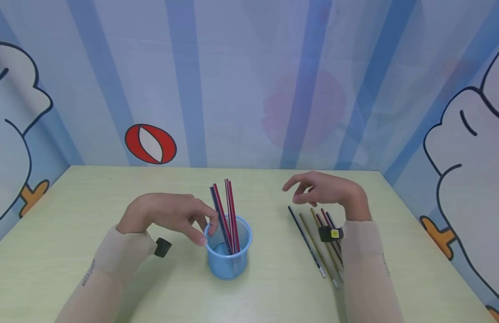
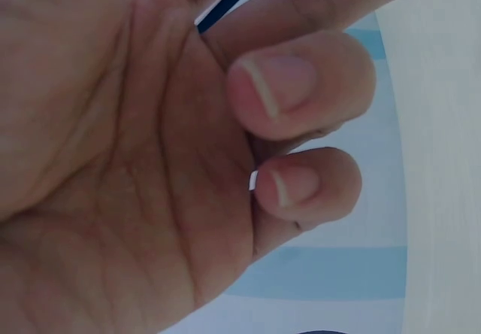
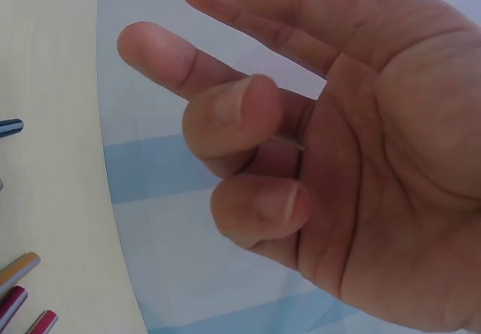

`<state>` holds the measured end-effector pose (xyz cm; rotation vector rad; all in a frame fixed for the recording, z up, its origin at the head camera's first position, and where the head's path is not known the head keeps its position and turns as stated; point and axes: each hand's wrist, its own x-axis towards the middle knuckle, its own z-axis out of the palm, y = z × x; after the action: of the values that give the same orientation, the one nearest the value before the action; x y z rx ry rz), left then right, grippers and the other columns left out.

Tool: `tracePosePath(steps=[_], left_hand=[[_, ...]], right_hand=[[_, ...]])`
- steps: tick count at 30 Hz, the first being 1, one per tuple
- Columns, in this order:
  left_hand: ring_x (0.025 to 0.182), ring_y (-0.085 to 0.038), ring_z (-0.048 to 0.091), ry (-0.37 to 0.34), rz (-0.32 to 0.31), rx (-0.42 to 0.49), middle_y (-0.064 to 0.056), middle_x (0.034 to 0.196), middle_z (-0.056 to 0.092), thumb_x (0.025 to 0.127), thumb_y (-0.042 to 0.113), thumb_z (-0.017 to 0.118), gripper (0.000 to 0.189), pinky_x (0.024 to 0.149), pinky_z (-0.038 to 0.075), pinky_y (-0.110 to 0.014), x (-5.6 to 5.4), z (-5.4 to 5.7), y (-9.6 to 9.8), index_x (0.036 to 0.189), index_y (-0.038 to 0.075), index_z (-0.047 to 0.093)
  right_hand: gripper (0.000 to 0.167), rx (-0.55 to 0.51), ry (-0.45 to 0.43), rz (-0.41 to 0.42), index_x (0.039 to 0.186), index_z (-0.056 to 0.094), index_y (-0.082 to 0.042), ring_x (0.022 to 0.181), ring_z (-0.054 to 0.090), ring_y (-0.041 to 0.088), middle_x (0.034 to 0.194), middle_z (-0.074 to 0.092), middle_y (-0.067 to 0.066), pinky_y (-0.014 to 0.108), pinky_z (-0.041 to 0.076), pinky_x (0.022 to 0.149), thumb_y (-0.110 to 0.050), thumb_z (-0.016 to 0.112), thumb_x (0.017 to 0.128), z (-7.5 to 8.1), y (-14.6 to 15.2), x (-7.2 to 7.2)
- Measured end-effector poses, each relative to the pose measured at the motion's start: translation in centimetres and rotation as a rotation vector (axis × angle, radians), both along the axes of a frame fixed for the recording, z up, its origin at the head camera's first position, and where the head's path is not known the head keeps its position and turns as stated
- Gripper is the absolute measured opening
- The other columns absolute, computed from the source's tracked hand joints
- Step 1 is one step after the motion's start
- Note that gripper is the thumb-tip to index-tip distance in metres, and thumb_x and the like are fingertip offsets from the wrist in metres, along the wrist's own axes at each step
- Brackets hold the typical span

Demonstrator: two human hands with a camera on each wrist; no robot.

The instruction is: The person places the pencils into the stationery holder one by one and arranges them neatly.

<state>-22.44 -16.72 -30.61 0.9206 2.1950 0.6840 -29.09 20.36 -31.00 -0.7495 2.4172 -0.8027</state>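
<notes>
A light blue plastic cup [image 1: 228, 269] stands upright on the table. Several pencils [image 1: 232, 211], red ones and a dark blue one, lean inside it. My left hand [image 1: 174, 213] is at the cup's left rim, thumb outside and index finger just inside, pinching the edge; the left wrist view shows its other fingers [image 2: 308, 86] curled loosely, but not the contact. My right hand [image 1: 320, 188] hovers above the far ends of several loose pencils [image 1: 307, 242], dark blue, gold and red. Its fingers [image 3: 154, 56] are loosely bent, with nothing between them. My right sleeve hides part of those pencils.
The pale wooden table [image 1: 168, 287] ends at a blue striped curtain [image 1: 241, 89] behind and printed side panels. A black strap piece [image 1: 162, 247] shows at my left wrist, and another camera piece [image 1: 329, 233] at my right wrist.
</notes>
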Motion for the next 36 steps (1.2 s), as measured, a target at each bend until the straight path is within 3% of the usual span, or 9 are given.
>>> tracePosePath(steps=[11, 18, 29, 36], left_hand=[[0.099, -0.013, 0.066, 0.003, 0.012, -0.003, 0.008, 0.113, 0.069, 0.089, 0.022, 0.077, 0.016, 0.078, 0.047, -0.038, -0.1, 0.0, -0.1, 0.099, 0.017, 0.065], [0.100, -0.012, 0.066, 0.001, 0.011, 0.002, 0.006, 0.114, 0.069, 0.089, 0.022, 0.077, 0.015, 0.078, 0.047, -0.038, -0.2, -0.1, -0.2, 0.098, 0.018, 0.065], [0.104, -0.011, 0.066, 0.000, 0.008, 0.006, 0.006, 0.115, 0.068, 0.090, 0.022, 0.077, 0.016, 0.079, 0.048, -0.038, -0.2, -0.2, -0.1, 0.099, 0.017, 0.065], [0.105, -0.011, 0.066, 0.002, -0.005, 0.009, 0.005, 0.115, 0.068, 0.090, 0.022, 0.076, 0.016, 0.080, 0.048, -0.038, -0.3, -0.2, -0.1, 0.100, 0.016, 0.065]], right_hand=[[0.028, 0.035, -0.081, -0.021, 0.127, 0.064, -0.014, 0.066, 0.054, 0.027, 0.114, 0.066, 0.016, 0.037, 0.047, 0.066, -0.014, 0.062, 0.098, -0.7, 0.7, -0.6], [0.030, 0.106, -0.138, -0.058, 0.126, 0.065, -0.008, 0.061, 0.053, 0.023, 0.100, 0.067, 0.014, 0.030, 0.034, 0.054, -0.010, 0.064, 0.096, -1.6, 1.0, -1.0], [0.024, 0.163, -0.148, -0.086, 0.118, 0.071, -0.012, 0.060, 0.049, 0.022, 0.099, 0.067, 0.010, 0.032, 0.033, 0.054, -0.011, 0.066, 0.095, -2.9, 1.3, -1.5], [0.025, 0.190, -0.161, -0.058, 0.117, 0.071, -0.011, 0.054, 0.036, 0.015, 0.108, 0.067, 0.010, 0.032, 0.034, 0.056, -0.007, 0.062, 0.095, -3.4, 0.8, -1.8]])
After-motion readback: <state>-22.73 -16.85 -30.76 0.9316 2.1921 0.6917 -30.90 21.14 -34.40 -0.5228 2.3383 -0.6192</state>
